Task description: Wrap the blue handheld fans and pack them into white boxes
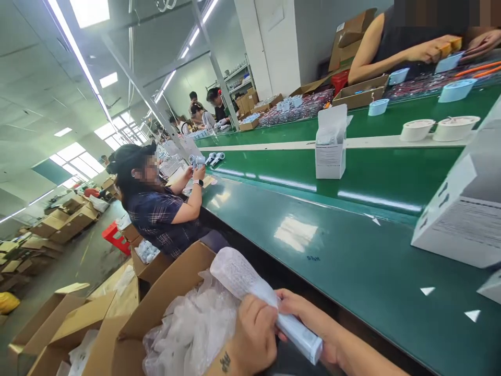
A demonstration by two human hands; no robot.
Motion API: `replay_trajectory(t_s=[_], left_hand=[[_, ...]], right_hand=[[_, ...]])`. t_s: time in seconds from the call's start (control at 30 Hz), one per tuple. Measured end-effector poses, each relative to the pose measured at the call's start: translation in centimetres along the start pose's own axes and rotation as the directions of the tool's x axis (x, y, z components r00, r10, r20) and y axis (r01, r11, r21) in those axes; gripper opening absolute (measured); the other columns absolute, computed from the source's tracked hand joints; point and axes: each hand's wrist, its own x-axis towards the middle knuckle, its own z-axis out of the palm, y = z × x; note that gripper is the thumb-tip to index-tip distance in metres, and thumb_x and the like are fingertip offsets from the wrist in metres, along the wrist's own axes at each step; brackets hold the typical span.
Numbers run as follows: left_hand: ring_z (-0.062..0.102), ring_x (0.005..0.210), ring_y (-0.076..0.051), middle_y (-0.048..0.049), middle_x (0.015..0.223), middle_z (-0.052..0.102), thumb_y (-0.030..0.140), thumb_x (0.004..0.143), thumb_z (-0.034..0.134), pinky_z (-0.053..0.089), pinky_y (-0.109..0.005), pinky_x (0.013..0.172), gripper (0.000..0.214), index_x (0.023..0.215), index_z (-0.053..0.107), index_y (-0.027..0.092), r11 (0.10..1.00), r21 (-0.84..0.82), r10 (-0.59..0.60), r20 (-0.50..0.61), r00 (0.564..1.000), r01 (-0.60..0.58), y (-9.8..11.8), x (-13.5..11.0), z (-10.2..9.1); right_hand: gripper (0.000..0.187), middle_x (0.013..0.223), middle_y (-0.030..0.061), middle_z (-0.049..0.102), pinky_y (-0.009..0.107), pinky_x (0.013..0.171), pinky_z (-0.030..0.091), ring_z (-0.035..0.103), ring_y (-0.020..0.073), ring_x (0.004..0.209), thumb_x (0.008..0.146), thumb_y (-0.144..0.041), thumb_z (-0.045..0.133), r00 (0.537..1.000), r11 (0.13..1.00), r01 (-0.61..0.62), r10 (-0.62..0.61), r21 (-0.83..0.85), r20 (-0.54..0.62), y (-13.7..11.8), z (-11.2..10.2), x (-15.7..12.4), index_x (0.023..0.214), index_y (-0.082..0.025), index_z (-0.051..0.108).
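Note:
My left hand [256,326] is closed around the middle of a light blue device with a long handle [299,337], its exact kind hidden. A translucent white bag [238,271] covers the device's upper end, which points up and away to the left. My right hand [305,313] is wrapped round the handle just below, fingers partly behind it. The bare handle end sticks out towards the lower right. Below and left of my hands, an open cardboard box [156,297] holds a heap of similar translucent bags [191,318].
A green bench [250,219] runs along my right beside a conveyor belt [376,177]. White printed cartons [331,143] stand there, with paper scraps [427,291] nearby. A co-worker [160,203] sits ahead, handling a light blue device; another's arm [376,49] is across the belt.

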Motion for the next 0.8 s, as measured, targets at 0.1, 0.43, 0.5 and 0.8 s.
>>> replay_trajectory(t_s=[0.1, 0.43, 0.5, 0.8], left_hand=[[0.057, 0.070, -0.017, -0.0052, 0.076, 0.062, 0.008, 0.088, 0.042, 0.046, -0.028, 0.062, 0.018, 0.093, 0.055, 0.019, 0.993, -0.044, -0.114, -0.017, 0.993, 0.113, 1.2, 0.9, 1.1], [0.056, 0.065, -0.014, -0.0017, 0.071, 0.062, 0.031, 0.091, 0.053, 0.045, -0.024, 0.062, 0.018, 0.083, 0.064, 0.018, 0.845, -0.261, -0.512, -0.146, 0.846, 0.466, 0.6, 12.6, -0.3], [0.055, 0.066, -0.013, -0.0015, 0.072, 0.061, 0.035, 0.089, 0.055, 0.045, -0.024, 0.062, 0.021, 0.082, 0.063, 0.017, 0.800, -0.361, -0.570, -0.205, 0.796, 0.480, -0.2, 15.7, -0.5], [0.056, 0.081, -0.016, -0.0106, 0.115, 0.056, 0.057, 0.067, 0.074, 0.048, -0.025, 0.063, 0.073, 0.126, 0.053, 0.021, 0.530, -0.776, -0.459, 0.079, 0.885, 0.343, -1.1, 20.0, 1.1]], right_hand=[[0.020, 0.070, 0.0052, 0.066, 0.025, 0.058, 0.057, 0.066, 0.0155, 0.059, 0.076, -0.014, 0.062, 0.978, 0.975, -0.034, 0.078, 0.219, -0.193, -0.9, -0.6, -0.6, 0.092, -0.015, 0.051], [0.017, 0.061, -0.0013, 0.059, 0.027, 0.048, 0.052, 0.058, 0.0142, 0.051, 0.090, -0.034, 0.048, 0.963, 0.972, 0.173, -0.200, -0.158, -0.182, -9.0, 2.5, -1.4, 0.078, -0.022, 0.050], [0.024, 0.053, -0.0044, 0.052, 0.025, 0.041, 0.044, 0.051, 0.0131, 0.042, 0.088, -0.040, 0.050, 0.872, 0.800, 0.295, -0.449, -0.522, -0.195, -11.2, 2.4, -2.3, 0.071, -0.024, 0.046], [0.036, 0.064, -0.0008, 0.056, 0.026, 0.056, 0.041, 0.052, 0.0143, 0.060, 0.086, -0.056, 0.047, 0.519, 0.408, 0.587, -0.853, -0.699, -0.062, -16.1, 1.1, -5.8, 0.074, -0.023, 0.049]])
